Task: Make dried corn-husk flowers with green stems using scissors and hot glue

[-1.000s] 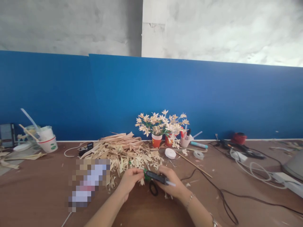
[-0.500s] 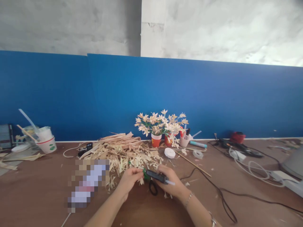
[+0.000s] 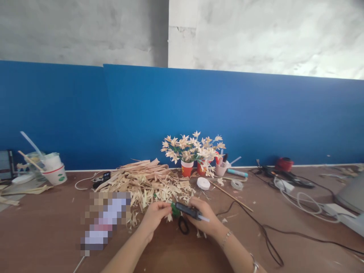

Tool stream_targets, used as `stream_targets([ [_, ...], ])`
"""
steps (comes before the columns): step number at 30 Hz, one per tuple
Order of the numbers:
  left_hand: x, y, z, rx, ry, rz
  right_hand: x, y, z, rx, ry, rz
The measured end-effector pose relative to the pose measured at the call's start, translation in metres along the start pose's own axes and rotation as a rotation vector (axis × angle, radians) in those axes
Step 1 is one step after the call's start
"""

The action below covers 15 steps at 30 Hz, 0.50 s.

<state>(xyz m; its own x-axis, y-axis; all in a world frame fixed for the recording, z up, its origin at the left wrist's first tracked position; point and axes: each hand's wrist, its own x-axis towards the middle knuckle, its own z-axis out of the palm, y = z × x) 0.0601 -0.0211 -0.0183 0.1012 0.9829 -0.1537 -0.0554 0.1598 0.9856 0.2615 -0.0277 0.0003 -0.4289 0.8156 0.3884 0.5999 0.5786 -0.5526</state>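
Near the table's front, my right hand [image 3: 202, 216] is wrapped round a black glue gun [image 3: 188, 211] with a translucent stick poking out of its rear. The gun's tip points left, toward my left hand [image 3: 157, 215]. Thumb and fingers of my left hand are pinched together beside a small green piece [image 3: 174, 208]; what they grip is too small to make out. A black ring-shaped handle [image 3: 183, 225] shows just below the gun. Behind both hands spreads a pile of pale dried husk strips [image 3: 142, 180].
Pale flowers [image 3: 187, 148] stand in red paper cups [image 3: 187, 169] behind the pile. A white tape roll [image 3: 203, 183] and a thin stick [image 3: 233, 195] lie to the right, near dark cables [image 3: 267, 239]. White cups [image 3: 54, 174] stand far left; a pixelated object [image 3: 106, 223] lies left of my hands.
The whole view has shifted very slightly. Both hands and the glue gun keep nearly the same pose.
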Motion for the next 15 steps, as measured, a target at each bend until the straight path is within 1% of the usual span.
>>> stream_targets([
  [4,-0.0025,0.0022,0.0012,0.027,0.013,0.023,0.0001,0.0006,0.0004,0.024,-0.016,-0.028],
  [7,-0.0055,0.0055,0.003,0.091,0.027,0.041,0.0009,0.0016,-0.0001,0.054,0.028,-0.022],
  [10,-0.0068,0.0074,0.0034,0.213,0.048,0.087,-0.0003,0.0017,-0.003,0.032,0.075,0.012],
  [12,-0.0067,0.0071,0.0024,0.326,0.065,0.154,-0.0023,0.0002,-0.0051,0.005,0.044,0.01],
  [15,-0.0076,0.0055,0.0002,0.53,0.109,0.309,-0.0038,-0.0038,-0.0072,0.067,-0.078,0.009],
])
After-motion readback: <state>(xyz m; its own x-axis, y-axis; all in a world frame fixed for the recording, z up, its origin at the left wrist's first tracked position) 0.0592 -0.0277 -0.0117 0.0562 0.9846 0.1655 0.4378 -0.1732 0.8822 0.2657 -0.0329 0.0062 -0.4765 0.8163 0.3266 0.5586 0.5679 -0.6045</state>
